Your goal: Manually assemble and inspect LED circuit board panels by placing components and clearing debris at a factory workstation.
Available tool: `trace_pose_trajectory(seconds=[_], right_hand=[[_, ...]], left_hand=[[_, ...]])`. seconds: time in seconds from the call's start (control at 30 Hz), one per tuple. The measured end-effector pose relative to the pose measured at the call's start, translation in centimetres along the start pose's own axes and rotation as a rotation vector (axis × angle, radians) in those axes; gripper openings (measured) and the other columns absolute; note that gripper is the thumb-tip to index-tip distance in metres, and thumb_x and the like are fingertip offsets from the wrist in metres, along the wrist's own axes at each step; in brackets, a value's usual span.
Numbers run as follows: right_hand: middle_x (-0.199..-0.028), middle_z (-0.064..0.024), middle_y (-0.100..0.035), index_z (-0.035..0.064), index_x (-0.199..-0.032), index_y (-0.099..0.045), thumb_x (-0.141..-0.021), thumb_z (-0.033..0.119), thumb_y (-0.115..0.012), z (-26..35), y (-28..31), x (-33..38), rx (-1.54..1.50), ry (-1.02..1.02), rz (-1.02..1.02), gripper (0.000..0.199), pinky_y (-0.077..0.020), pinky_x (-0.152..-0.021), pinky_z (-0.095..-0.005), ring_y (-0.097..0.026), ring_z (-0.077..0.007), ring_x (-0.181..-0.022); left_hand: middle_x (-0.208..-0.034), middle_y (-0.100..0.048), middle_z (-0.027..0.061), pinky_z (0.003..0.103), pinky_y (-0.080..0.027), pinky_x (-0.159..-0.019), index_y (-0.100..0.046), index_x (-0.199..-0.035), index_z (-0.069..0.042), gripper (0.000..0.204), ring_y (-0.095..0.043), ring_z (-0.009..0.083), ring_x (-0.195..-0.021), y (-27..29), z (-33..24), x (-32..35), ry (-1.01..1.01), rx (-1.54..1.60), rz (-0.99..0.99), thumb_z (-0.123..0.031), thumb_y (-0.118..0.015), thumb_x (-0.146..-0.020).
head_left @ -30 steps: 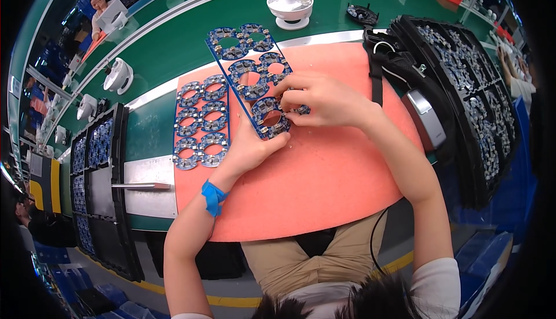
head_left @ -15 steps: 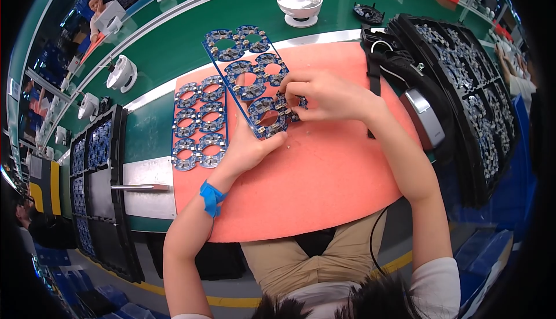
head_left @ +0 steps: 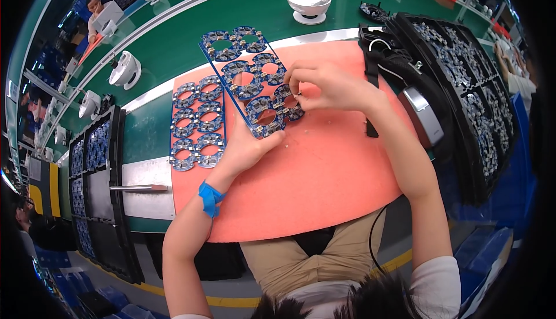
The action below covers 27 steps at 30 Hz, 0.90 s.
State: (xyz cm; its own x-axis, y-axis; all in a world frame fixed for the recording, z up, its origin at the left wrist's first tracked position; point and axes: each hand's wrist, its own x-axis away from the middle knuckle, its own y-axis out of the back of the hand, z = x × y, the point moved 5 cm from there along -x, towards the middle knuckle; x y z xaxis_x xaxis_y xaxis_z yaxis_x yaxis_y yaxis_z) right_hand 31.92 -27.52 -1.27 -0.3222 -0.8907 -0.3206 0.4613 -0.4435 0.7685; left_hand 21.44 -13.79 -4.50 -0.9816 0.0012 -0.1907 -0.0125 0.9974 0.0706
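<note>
A panel of blue ring-shaped circuit boards (head_left: 248, 92) is held up, tilted, above an orange mat. My left hand (head_left: 249, 148) grips its near lower edge, thumb in front and the other fingers largely hidden behind the panel. At the panel's lower right ring, my right hand (head_left: 327, 87) is closed in a pinch, fingertips beside or touching the ring's edge. What the pinch holds, if anything, is too small to make out. A second panel of ring circuit boards (head_left: 198, 123) lies flat on the mat to the left. Blue tape is wrapped round my left wrist.
The orange mat (head_left: 301, 186) covers the near bench. Black trays of circuit boards (head_left: 457, 99) stand at right, with another black tray (head_left: 119, 203) at left. A grey and black device (head_left: 423, 116) sits by the right tray. A white bowl-shaped stand (head_left: 308, 3) is at the back.
My right hand has drawn slightly right from the panel's lower right ring, uncovering more of it. My left hand keeps its grip. The view has shifted a little.
</note>
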Motion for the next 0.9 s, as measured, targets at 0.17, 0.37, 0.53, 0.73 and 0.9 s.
trace_pose_trajectory(seconds=[0.17,0.37,0.53,0.73,0.9], right_hand=[[-0.093,-0.0092,-0.060,0.0022,-0.087,-0.059,-0.071,0.005,-0.063,-1.8,0.2,0.6,0.192,0.001,-0.034,0.017,-0.0487,-0.074,-0.0381,-0.061,-0.0277,-0.083],[-0.092,-0.0081,-0.061,0.0021,-0.089,-0.058,-0.071,0.005,-0.065,-1.5,-0.5,0.2,0.297,-0.097,0.032,0.019,-0.0500,-0.073,-0.0362,-0.062,-0.0274,-0.081],[-0.096,-0.0093,-0.060,0.0017,-0.088,-0.058,-0.070,0.007,-0.067,-1.7,0.0,0.5,0.169,-0.087,0.064,0.021,-0.0498,-0.075,-0.0359,-0.061,-0.0269,-0.087],[-0.102,-0.0091,-0.059,0.0010,-0.084,-0.060,-0.071,0.008,-0.067,-1.5,-0.6,0.5,0.215,-0.053,0.080,0.017,-0.0495,-0.079,-0.0357,-0.060,-0.0268,-0.092],[-0.102,-0.0090,-0.060,0.0013,-0.083,-0.062,-0.071,0.007,-0.066,-1.5,-0.5,0.5,0.208,-0.069,0.064,0.014,-0.0495,-0.080,-0.0355,-0.060,-0.0267,-0.090]], left_hand=[[-0.129,-0.042,0.0147,0.033,-0.046,-0.093,0.010,-0.147,-0.012,0.107,-0.053,0.0207,-0.111,-0.1,0.1,-0.1,0.009,-0.037,0.010,0.003,-0.067,-0.073],[-0.126,-0.045,0.0143,0.033,-0.046,-0.093,0.010,-0.147,-0.013,0.107,-0.054,0.0204,-0.109,0.0,0.1,-0.3,-0.027,-0.032,-0.005,0.003,-0.066,-0.073],[-0.125,-0.046,0.0144,0.033,-0.045,-0.093,0.010,-0.147,-0.013,0.107,-0.054,0.0206,-0.110,-0.1,0.0,-0.1,-0.006,0.026,0.011,0.003,-0.066,-0.074],[-0.124,-0.046,0.0134,0.032,-0.045,-0.092,0.010,-0.147,-0.013,0.107,-0.054,0.0195,-0.108,0.1,0.4,-0.3,-0.028,-0.017,-0.006,0.004,-0.066,-0.074],[-0.126,-0.045,0.0132,0.032,-0.045,-0.093,0.009,-0.147,-0.013,0.106,-0.053,0.0196,-0.111,0.0,0.2,-0.2,0.005,0.022,-0.016,0.004,-0.066,-0.074]])
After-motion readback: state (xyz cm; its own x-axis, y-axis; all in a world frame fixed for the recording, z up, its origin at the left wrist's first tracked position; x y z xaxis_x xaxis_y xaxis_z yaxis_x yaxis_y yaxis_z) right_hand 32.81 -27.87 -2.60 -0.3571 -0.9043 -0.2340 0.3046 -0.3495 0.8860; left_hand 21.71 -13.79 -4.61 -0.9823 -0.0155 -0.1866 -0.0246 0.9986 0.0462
